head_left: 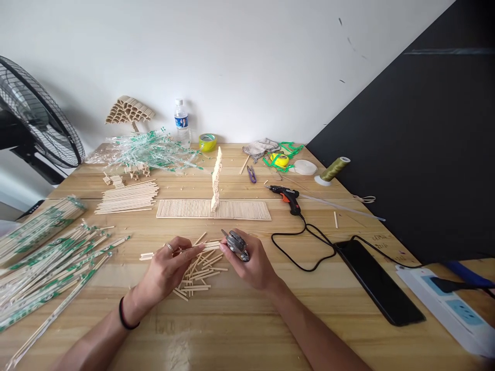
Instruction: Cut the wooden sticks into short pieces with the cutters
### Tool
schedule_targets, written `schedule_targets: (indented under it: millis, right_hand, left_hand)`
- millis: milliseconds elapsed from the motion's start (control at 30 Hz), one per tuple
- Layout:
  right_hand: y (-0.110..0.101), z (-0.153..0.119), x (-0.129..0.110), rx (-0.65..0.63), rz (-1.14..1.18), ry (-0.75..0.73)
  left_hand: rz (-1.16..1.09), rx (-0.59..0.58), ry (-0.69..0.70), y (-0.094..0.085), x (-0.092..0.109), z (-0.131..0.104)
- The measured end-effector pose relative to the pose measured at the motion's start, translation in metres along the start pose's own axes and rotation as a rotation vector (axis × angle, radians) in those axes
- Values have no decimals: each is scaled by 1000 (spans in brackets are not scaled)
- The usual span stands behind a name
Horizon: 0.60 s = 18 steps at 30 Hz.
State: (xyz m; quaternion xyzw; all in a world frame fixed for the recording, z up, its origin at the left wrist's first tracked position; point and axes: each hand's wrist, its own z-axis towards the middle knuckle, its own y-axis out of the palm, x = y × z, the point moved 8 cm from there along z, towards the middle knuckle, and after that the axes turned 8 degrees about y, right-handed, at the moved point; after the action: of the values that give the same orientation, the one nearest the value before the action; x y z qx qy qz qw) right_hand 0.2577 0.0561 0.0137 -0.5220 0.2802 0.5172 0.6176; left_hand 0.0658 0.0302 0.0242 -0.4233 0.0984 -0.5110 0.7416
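Note:
My left hand (166, 265) is closed, thumb and fingers pinching thin wooden sticks (212, 245) whose ends point to the right. A dark grey metal pliers-like tool (235, 245) with a pointed tip is gripped in my right hand (253, 263), beside the stick ends. Whether its jaws touch the sticks is hidden by my fingers. Below both hands lies a loose pile of short cut sticks (201, 273). Behind them, a flat strip of sticks laid side by side (243, 210) bears a tall, narrow upright wooden piece (216, 178).
Wrapped chopsticks (50, 273) and bare long sticks (127, 197) lie left, near a fan (38, 113). A glue gun (286, 197), its cable, a phone (381, 281) and a power strip (444, 304) occupy the right. Purple snips (251, 174) and a bottle (181, 121) are farther back.

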Motion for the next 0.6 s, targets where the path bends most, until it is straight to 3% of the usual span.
schedule_targets:
  millis: [267,600]
  right_hand:
    - [-1,1,-6,-15,35,-10]
    - [-1,0,4,-57,91,51]
  left_hand:
    - [4,29,29,-3,2,0]
    - [25,30,50,-1,3,-1]
